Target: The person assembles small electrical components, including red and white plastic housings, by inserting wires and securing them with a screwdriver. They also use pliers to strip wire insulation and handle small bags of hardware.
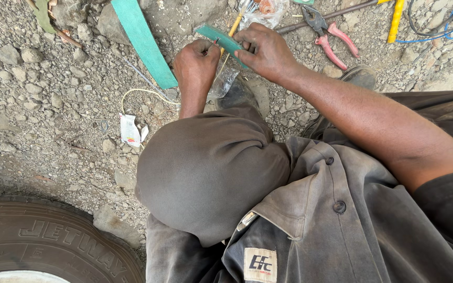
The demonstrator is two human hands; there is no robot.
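Both hands grip 1 short green strip [225,42] above the gravel [53,105]: left hand [196,65] closed pinching its near end, right hand [266,52] closed on the far end; strip looks thin, light, flexible, best held at both ends

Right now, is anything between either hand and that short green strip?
Nothing visible. Both hands are already on the short green strip: the right hand grips its near end, and the left hand presses a thin tool against it. The pink-handled pliers lie apart.
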